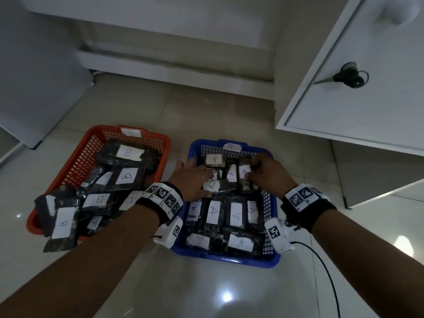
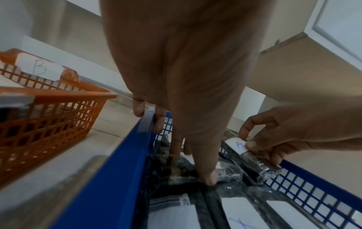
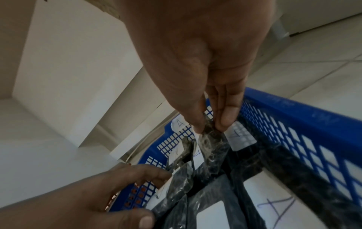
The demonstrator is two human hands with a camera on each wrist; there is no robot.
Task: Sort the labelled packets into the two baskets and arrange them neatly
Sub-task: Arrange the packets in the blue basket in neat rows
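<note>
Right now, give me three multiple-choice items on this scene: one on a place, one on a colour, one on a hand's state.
1. Both hands are over:
A. the orange basket
B. the blue basket
C. the floor

2. Packets marked B lie in a basket coloured:
A. orange
B. blue
C. green

3. The right hand:
A. hangs idle
B. pinches a packet marked A
C. grips a basket rim

Key: B, both hands reach into the blue basket. A, B packets fill the orange basket. B, the right hand pinches an A packet; the left hand presses packets.

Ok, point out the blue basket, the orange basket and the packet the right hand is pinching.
blue basket (image 1: pixel 273 260): head view, bare near-right rim corner.
orange basket (image 1: pixel 90 143): head view, mesh of its far-left wall.
pinched A packet (image 1: pixel 245 180): head view, dark wrapper below its label.
right hand (image 1: pixel 270 174): head view, back of the hand.
</note>
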